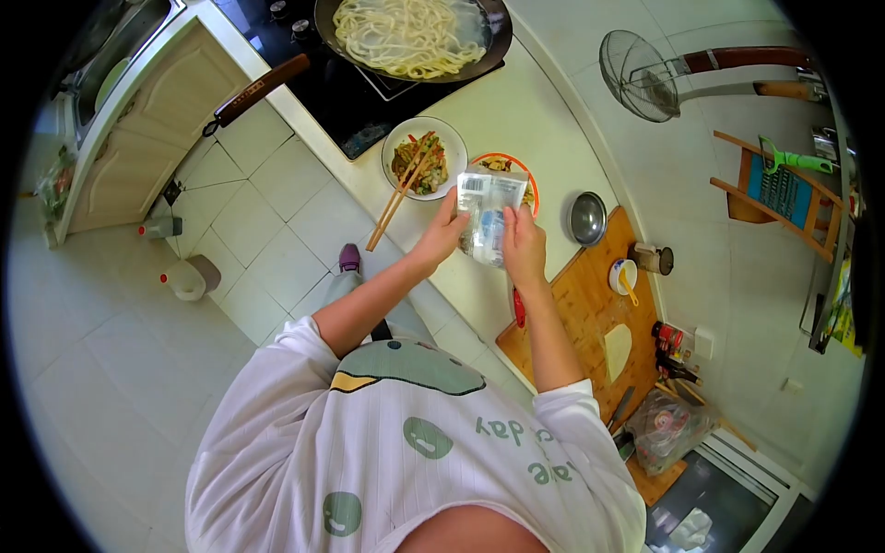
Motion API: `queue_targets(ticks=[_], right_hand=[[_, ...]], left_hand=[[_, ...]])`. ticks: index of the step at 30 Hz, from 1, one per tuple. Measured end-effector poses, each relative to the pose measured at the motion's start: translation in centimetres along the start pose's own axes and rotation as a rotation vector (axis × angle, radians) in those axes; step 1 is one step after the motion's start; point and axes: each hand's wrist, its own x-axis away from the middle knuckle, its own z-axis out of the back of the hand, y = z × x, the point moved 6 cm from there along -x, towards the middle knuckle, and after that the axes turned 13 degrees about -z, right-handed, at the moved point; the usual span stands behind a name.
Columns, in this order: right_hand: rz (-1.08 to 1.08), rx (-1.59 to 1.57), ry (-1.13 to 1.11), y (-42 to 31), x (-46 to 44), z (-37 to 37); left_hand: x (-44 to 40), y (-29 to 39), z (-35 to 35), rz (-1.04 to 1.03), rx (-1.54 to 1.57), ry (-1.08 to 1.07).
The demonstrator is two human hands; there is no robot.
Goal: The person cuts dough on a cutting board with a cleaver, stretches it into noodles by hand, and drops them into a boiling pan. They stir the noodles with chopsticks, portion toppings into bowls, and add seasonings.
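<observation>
Both hands hold a clear-and-silver plastic packet (484,203) with a barcode at its upper corner. My left hand (444,232) grips its left edge and my right hand (524,249) its right edge, thumbs on the front. Whatever is inside cannot be made out. Behind the packet, a plate with an orange rim (530,180) is partly hidden; it carries food. Just left stands a white bowl (392,166) of mixed vegetables, with wooden chopsticks (398,198) resting across it and sticking out over the counter edge.
A wok (498,46) of noodles sits on the black stove (323,111), its handle jutting left. To the right are a metal bowl (587,219) and a wooden board (572,323) with a flat piece of dough (618,352), a small cup (623,276) and a jar (653,259). A strainer (638,76) hangs on the wall.
</observation>
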Motion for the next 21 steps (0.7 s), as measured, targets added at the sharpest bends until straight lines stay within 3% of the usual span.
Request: queue_targets(ticks=[5,7,21], right_hand=[[-0.017,0.039,-0.012,-0.5,0.2,0.2],[-0.025,-0.026,-0.004,-0.9,0.2,0.7],[0.016,-0.019,0.049,0.7,0.8,-0.1]], left_hand=[[0.6,1.0,-0.4,0.037,-0.001,-0.004],[0.3,2.2,-0.7,-0.087,-0.039,-0.038],[0.5,0.8,-0.5,-0.044,-0.113,-0.03]])
